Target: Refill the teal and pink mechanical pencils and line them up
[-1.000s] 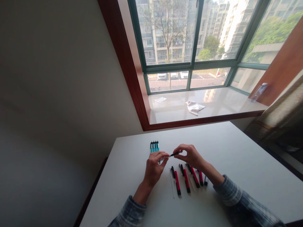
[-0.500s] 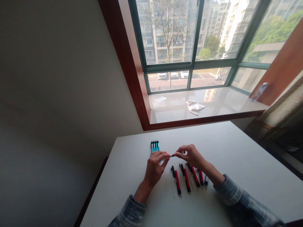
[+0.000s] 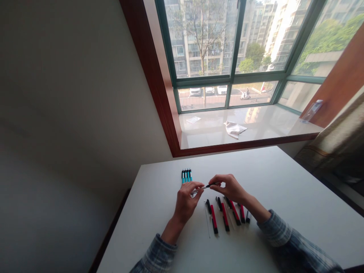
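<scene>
My left hand (image 3: 187, 199) pinches a slim whitish pen part (image 3: 202, 188) between thumb and fingers. Opposite it, my right hand (image 3: 226, 186) has its fingertips closed on a black pen part (image 3: 209, 185). The two parts meet end to end above the table, roughly in line; whether they are joined I cannot tell. Just beyond my left hand lies a row of several turquoise pens (image 3: 186, 175), partly covered by the fingers. Below my hands lie several red pen barrels (image 3: 214, 218) with black ends, black pen pieces (image 3: 208, 206) and thin pale refills (image 3: 207, 222).
Everything rests on a white table (image 3: 170, 246). A window sill (image 3: 207, 132) behind it carries a crumpled white cloth (image 3: 235, 129) and a clear bottle (image 3: 312, 111). A grey wall (image 3: 71, 113) stands at the left, a curtain (image 3: 321, 140) at the right.
More of the whitish pen part and the black pen part now shows between my fingertips. My right hand's fingers have shifted slightly; the pieces on the table have stayed put.
</scene>
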`<control>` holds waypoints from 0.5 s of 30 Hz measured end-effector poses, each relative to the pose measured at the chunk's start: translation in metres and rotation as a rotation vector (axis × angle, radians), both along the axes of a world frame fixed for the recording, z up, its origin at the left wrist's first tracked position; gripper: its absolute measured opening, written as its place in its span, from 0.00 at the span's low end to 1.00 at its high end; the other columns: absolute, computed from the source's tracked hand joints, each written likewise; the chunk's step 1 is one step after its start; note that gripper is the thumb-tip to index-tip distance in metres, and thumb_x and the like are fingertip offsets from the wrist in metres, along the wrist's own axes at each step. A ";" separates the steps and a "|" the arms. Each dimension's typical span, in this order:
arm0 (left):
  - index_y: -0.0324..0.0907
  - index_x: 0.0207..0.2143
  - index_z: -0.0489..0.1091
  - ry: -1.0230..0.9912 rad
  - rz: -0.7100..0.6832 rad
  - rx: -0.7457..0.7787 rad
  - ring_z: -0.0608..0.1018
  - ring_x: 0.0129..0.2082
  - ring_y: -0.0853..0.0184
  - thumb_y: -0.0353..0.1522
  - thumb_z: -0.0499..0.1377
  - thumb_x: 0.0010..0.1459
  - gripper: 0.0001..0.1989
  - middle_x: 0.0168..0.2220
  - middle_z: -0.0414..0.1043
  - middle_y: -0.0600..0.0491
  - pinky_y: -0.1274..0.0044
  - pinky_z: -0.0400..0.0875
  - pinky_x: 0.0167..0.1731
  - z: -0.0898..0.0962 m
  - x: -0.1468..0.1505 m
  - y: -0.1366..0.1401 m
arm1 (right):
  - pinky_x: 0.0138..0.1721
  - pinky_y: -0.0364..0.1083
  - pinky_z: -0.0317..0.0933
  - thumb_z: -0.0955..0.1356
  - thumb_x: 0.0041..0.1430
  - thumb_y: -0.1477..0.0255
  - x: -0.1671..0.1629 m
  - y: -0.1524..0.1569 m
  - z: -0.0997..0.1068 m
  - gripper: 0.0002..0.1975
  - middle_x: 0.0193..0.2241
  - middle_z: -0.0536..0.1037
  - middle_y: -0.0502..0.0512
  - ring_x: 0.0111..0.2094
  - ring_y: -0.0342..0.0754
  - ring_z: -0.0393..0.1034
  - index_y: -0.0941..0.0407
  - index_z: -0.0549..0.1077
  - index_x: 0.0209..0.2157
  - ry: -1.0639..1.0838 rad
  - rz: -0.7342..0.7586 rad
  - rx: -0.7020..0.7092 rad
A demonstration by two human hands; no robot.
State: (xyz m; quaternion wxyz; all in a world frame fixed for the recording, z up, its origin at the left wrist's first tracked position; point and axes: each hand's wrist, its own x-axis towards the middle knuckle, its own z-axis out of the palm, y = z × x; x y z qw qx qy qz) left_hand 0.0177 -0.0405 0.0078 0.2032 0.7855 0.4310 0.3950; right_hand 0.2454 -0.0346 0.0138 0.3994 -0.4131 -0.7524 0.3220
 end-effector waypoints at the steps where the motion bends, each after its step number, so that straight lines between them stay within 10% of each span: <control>1: 0.47 0.43 0.78 0.001 0.001 0.004 0.80 0.43 0.59 0.31 0.63 0.63 0.07 0.41 0.82 0.52 0.67 0.74 0.46 0.000 0.000 0.000 | 0.36 0.45 0.68 0.71 0.64 0.62 -0.001 0.000 -0.001 0.11 0.32 0.83 0.52 0.31 0.46 0.74 0.54 0.80 0.40 -0.002 -0.014 0.010; 11: 0.47 0.40 0.78 0.042 -0.035 0.054 0.81 0.42 0.60 0.30 0.64 0.62 0.05 0.39 0.82 0.54 0.66 0.73 0.47 0.003 0.003 -0.002 | 0.30 0.43 0.62 0.65 0.69 0.55 0.003 0.001 -0.001 0.26 0.20 0.79 0.51 0.22 0.43 0.69 0.57 0.80 0.25 -0.174 -0.044 -0.111; 15: 0.47 0.41 0.78 0.010 0.021 0.036 0.81 0.41 0.60 0.30 0.64 0.62 0.06 0.39 0.82 0.53 0.66 0.74 0.46 0.003 0.001 -0.002 | 0.32 0.44 0.64 0.68 0.66 0.55 0.007 0.001 0.002 0.19 0.28 0.82 0.52 0.27 0.45 0.72 0.55 0.82 0.38 -0.147 -0.022 -0.106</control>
